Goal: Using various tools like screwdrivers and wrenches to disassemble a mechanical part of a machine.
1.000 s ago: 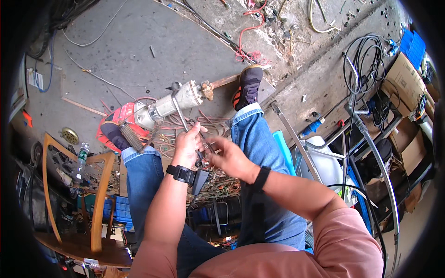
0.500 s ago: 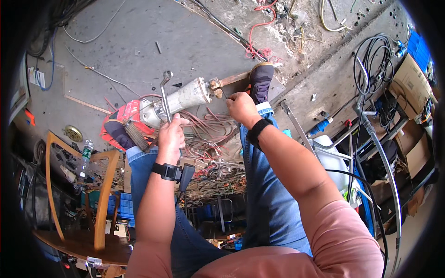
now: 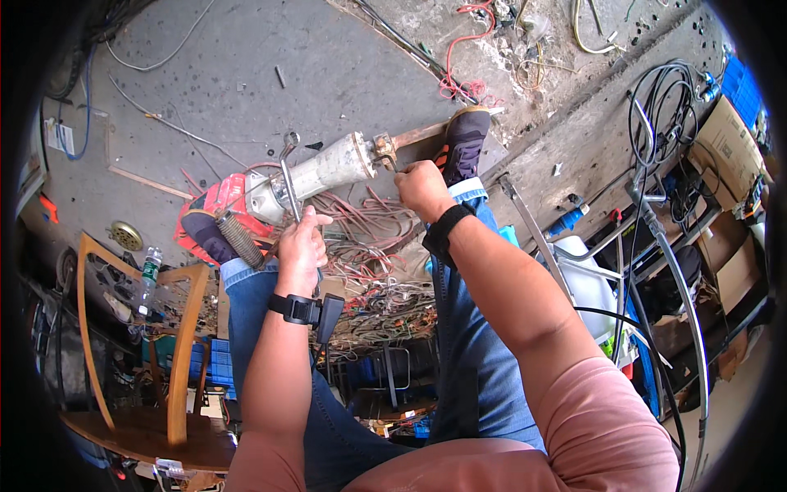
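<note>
A demolition hammer with a red body (image 3: 221, 201) and a worn grey barrel (image 3: 336, 164) lies on the floor between my feet. My left hand (image 3: 301, 246) is closed round the lower end of a long metal wrench (image 3: 288, 184), which crosses the barrel with its head beyond it. At the barrel's front end is a rusty collar (image 3: 384, 149), from which a flat brown bar (image 3: 422, 134) runs toward my right shoe (image 3: 463, 148). Beside the collar my right hand (image 3: 425, 190) is closed; a thin dark rod shows at its fingertips, its kind unclear. A coil spring (image 3: 240, 238) lies by my left shoe.
Tangled reddish cable (image 3: 361, 215) and wire scraps lie between my legs. A wooden chair (image 3: 184, 353) and a plastic bottle (image 3: 151, 275) stand at left. On the right are a metal tube frame (image 3: 672, 262), coiled black cable (image 3: 656, 107) and a cardboard box (image 3: 725, 156).
My right hand has shifted slightly left and down at the collar. The left hand and wrench keep nearly the same place. The whole view has moved a little.
</note>
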The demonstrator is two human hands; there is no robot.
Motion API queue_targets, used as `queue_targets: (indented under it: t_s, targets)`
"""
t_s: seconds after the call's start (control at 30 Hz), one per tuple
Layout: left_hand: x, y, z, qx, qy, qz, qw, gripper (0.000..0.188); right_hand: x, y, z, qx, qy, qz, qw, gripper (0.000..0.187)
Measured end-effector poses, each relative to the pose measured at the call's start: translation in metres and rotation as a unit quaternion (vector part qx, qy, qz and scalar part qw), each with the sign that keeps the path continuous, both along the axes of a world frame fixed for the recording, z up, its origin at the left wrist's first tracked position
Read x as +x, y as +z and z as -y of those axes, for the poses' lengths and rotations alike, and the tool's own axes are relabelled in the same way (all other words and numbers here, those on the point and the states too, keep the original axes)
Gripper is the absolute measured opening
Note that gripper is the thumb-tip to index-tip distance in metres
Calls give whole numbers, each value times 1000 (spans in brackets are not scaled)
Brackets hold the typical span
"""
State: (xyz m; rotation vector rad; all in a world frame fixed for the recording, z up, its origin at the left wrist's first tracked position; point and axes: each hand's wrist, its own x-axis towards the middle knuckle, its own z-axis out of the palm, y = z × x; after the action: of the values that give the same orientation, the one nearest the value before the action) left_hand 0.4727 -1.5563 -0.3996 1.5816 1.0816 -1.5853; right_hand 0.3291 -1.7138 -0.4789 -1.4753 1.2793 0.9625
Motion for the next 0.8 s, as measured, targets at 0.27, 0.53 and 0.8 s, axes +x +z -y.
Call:
queue_targets:
  t_s: [0.27, 0.53, 0.8]
  targets:
    - [-2, 0, 3, -14, 9, 11, 1000, 37, 21, -14, 18, 131, 125, -37, 983, 17]
    - [-9, -2, 3, -12, 9, 10, 1000, 37, 28, -1, 11, 130, 469, 63, 871, 20]
    - [-8, 3, 9, -12, -6, 19, 1000, 36, 51, 5, -3, 113, 203, -106, 967, 22]
